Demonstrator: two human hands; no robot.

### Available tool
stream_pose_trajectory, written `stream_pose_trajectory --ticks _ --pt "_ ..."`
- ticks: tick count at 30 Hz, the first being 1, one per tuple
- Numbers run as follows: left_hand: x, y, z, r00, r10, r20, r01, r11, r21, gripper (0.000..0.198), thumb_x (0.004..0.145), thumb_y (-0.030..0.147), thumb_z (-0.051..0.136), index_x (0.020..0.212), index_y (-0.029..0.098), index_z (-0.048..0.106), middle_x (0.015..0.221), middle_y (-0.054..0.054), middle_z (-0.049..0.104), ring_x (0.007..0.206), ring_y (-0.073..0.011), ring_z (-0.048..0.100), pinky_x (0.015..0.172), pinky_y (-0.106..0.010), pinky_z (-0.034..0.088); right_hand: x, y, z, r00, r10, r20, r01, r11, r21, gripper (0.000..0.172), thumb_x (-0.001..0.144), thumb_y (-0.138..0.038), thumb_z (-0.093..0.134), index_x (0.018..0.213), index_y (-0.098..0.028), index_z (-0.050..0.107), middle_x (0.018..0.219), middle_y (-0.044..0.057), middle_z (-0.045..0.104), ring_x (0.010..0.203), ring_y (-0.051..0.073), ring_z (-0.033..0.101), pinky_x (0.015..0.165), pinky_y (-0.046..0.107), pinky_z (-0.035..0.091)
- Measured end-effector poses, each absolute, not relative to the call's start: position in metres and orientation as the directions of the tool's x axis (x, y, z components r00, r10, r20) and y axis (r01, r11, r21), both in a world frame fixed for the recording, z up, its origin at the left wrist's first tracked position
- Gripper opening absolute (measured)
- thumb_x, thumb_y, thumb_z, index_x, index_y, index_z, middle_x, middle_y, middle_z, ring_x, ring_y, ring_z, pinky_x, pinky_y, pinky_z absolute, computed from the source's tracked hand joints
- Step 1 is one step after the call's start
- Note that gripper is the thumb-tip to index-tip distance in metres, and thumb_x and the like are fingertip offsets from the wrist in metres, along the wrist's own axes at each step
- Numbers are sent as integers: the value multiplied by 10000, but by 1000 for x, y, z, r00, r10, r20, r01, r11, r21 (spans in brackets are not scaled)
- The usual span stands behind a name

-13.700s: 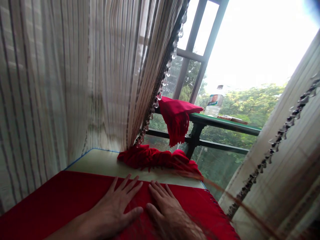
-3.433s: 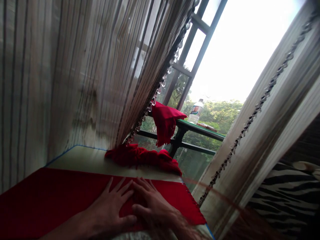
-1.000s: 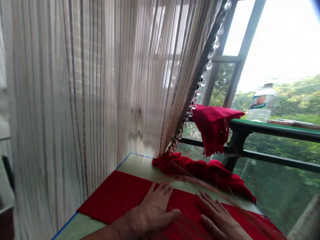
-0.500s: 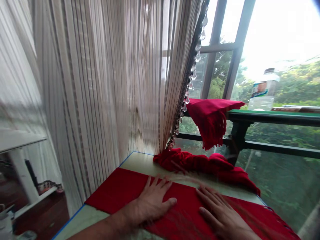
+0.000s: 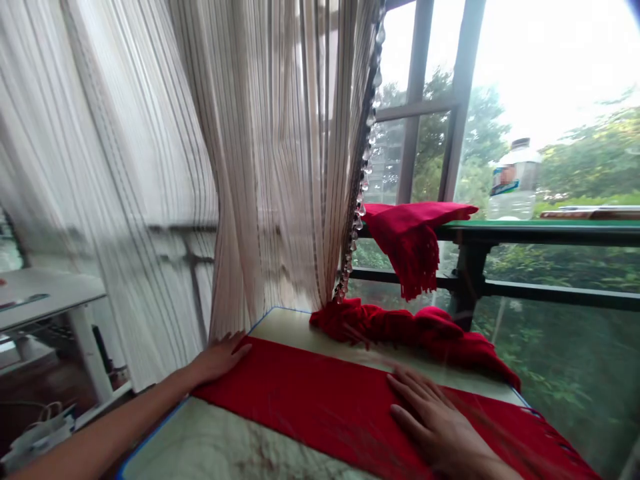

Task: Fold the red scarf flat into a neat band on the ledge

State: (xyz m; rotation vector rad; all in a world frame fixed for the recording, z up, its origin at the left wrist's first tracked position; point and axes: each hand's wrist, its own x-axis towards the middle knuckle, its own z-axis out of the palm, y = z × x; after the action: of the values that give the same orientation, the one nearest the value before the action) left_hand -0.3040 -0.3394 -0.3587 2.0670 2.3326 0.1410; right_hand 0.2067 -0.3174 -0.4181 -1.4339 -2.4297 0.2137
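cloth (image 5: pixel 310 390) spans from left hand (image 5: pixel 219 359), flattened at its end beside the table's (image 5: pixel 205 440) edge, to right hand (image 5: pixel 437 417), fingers outstretched atop; pale tabletop shows beyond right hand.

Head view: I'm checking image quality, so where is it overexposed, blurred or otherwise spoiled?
Head view: sky at upper right blown out to white; head view: blurred brownish streaks over the pale tabletop and red cloth; head view: part of the bottle label pixelated.
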Motion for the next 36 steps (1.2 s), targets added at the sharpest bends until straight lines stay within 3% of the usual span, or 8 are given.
stream_pose_trajectory --ticks 4,10,14,20,23,26,31,36 --pt "-280 -350 -351 -91 989 119 994 83 74 734 1022 560 281 1588 100 362 1665 -197 282 1566 -368 196 1259 -589 198 205 -320 -415 -444 875 191 818 483 -313 686 961 -722 335 1516 -336 453 1642 1 368 1556 267 272 1296 544 210" --pt "-208 -366 -362 175 983 51 973 -180 142 655 994 722 307 1588 445 301 1690 41 263 1582 -277 180 1288 -573 90 208 -317 -419 -448 873 191 809 487 -330 659 965 -708 346 1512 -356 452 1636 -1 379 1552 277 274 1292 553 218" --pt "-246 -363 -363 89 996 11 985 -89 144 673 1021 677 261 1611 355 289 1701 -22 230 1587 -288 149 1276 -597 111 211 -319 -417 -442 871 215 796 491 -354 650 964 -696 377 1501 -344 481 1627 11 409 1548 284 296 1295 560 214" --pt "-285 -360 -348 -152 988 5 984 151 90 706 1050 541 184 1628 143 259 1672 -223 226 1555 -442 168 1149 -787 197 210 -324 -407 -441 883 161 803 468 -369 703 960 -713 353 1517 -302 473 1647 32 377 1560 279 269 1304 541 191" --pt "-244 -359 -346 -25 998 55 994 19 107 711 1028 658 194 1621 280 298 1715 -80 180 1592 -335 62 1253 -651 105 210 -326 -407 -436 888 146 811 457 -365 707 960 -706 353 1531 -301 454 1656 31 361 1565 281 257 1307 545 178" --pt "-205 -354 -348 128 991 34 981 -132 145 668 990 749 244 1589 456 294 1713 48 188 1597 -262 81 1281 -578 92 210 -326 -406 -430 892 138 819 449 -358 700 967 -688 347 1534 -291 451 1661 37 354 1570 279 246 1310 548 160" --pt "-211 -351 -354 127 992 14 981 -127 148 754 970 775 282 1591 351 351 1698 -47 234 1583 -335 144 1264 -629 87 209 -329 -398 -442 887 134 808 459 -370 704 965 -685 367 1521 -267 476 1650 61 384 1563 281 272 1307 536 187" --pt "-237 -360 -358 101 995 23 988 -103 117 766 973 766 303 1605 333 320 1694 -42 248 1582 -315 169 1281 -574 104 208 -333 -393 -425 897 118 818 437 -373 699 965 -683 360 1523 -278 475 1651 60 386 1566 282 266 1304 541 190"
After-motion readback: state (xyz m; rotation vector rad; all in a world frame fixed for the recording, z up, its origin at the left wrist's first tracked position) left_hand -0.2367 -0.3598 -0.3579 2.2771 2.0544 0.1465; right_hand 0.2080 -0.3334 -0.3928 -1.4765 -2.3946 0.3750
